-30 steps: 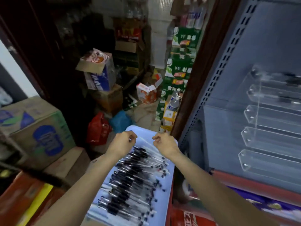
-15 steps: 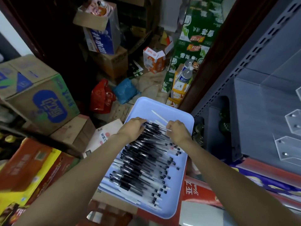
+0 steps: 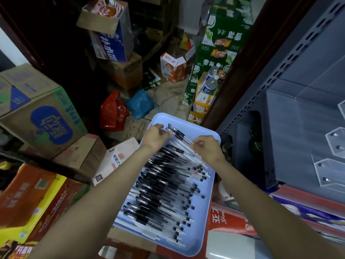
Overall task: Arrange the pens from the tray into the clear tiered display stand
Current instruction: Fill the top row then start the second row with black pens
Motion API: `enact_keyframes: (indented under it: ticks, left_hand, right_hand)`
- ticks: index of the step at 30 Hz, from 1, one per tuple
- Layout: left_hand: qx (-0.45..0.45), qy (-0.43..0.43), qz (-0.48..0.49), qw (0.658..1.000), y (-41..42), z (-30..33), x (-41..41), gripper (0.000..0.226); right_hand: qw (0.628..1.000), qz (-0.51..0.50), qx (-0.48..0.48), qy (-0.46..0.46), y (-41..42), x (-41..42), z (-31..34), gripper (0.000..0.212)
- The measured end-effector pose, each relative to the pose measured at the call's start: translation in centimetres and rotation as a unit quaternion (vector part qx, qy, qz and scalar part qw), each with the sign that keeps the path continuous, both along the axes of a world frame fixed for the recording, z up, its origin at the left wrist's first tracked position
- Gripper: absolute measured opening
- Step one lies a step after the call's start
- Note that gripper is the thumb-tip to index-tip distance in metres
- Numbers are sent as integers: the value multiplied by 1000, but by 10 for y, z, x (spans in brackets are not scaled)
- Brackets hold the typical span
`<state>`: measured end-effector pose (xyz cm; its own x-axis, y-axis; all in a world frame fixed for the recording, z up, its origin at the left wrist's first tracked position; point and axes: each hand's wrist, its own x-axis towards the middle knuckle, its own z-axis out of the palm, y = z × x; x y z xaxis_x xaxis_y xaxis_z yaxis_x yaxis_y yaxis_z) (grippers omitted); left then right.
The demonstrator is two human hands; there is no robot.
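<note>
A pale blue tray (image 3: 205, 217) lies below me, filled with several black-capped clear pens (image 3: 160, 187). At the tray's far end my left hand (image 3: 155, 136) and my right hand (image 3: 208, 148) each pinch one end of a small bunch of pens (image 3: 180, 136), lifted a little above the pile. The clear tiered display stand (image 3: 334, 144) sits on the grey shelf at the right edge; only the ends of its lower tiers show, and no pens are visible in them.
Cardboard boxes (image 3: 37, 109) crowd the left side, with a red bag (image 3: 112, 113) and a blue bag (image 3: 141, 104) on the floor beyond the tray. Green drink cartons (image 3: 220, 45) stack up at the back. The grey metal shelf (image 3: 291, 128) stands right of the tray.
The view has tipped down toward the tray, so most of the stand has left the picture. Both hands have gathered a small bunch of pens and raised it off the pile.
</note>
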<state>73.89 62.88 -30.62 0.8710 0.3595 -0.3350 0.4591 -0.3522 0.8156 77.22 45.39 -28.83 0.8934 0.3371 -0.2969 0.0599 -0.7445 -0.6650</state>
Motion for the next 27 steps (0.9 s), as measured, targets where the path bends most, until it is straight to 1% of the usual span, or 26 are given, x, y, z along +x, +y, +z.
enact_keyframes:
  ticks: [1, 2, 4, 5, 7, 9, 11, 12, 13, 14, 15, 16, 18, 20, 22, 25, 27]
  left_hand:
    - [-35, -11, 19, 999, -2, 7, 2, 54]
    - [-80, -27, 31, 996, -5, 14, 5, 50]
    - [-165, -59, 28, 984, -13, 32, 9, 31]
    - [-192, -73, 21, 978, -17, 43, 11, 26]
    - [-220, -108, 17, 969, -27, 65, 18, 23]
    - [-244, -150, 7, 958, -39, 92, 24, 20]
    - [-234, -186, -13, 954, -56, 120, 30, 22]
    - [-194, -209, -31, 958, -66, 132, 33, 21]
    - [-126, -237, -59, 961, -76, 144, 36, 19]
    - [-41, -267, -99, 958, -88, 157, 38, 19]
    - [31, -288, -142, 946, -102, 169, 40, 17]
    - [79, -301, -184, 932, -118, 180, 42, 16]
    - [129, -309, -247, 909, -151, 198, 46, 17]
    - [168, -314, -274, 893, -183, 213, 50, 22]
    - [189, -313, -292, 883, -213, 226, 55, 21]
    - [211, -328, -300, 871, -256, 244, 62, 22]
    - [254, -361, -254, 861, -279, 254, 70, 25]
  right_hand:
    - [999, -18, 28, 0, 1, -1, 9, 16]
    - [998, -33, 56, 2, 2, -1, 18, 16]
    - [995, -44, 94, 6, 4, -1, 40, 15]
    - [993, -43, 107, 8, 3, -1, 51, 15]
    - [990, -39, 134, 4, 0, 0, 72, 10]
    - [990, -27, 129, -43, -9, 2, 94, 9]
    - [989, -29, 108, -92, -25, 8, 115, 13]
    - [987, -38, 107, -117, -34, 11, 126, 18]
    - [981, -52, 115, -149, -46, 15, 138, 23]
    - [972, -67, 132, -184, -59, 18, 151, 28]
    - [961, -79, 158, -214, -74, 20, 165, 30]
    - [951, -87, 187, -231, -90, 21, 178, 32]
    - [935, -86, 245, -240, -125, 23, 200, 33]
    - [923, -84, 289, -239, -161, 24, 214, 28]
    - [911, -88, 330, -232, -198, 24, 223, 20]
    - [892, -109, 368, -239, -250, 28, 235, 13]
    - [875, -139, 391, -250, -283, 32, 243, 12]
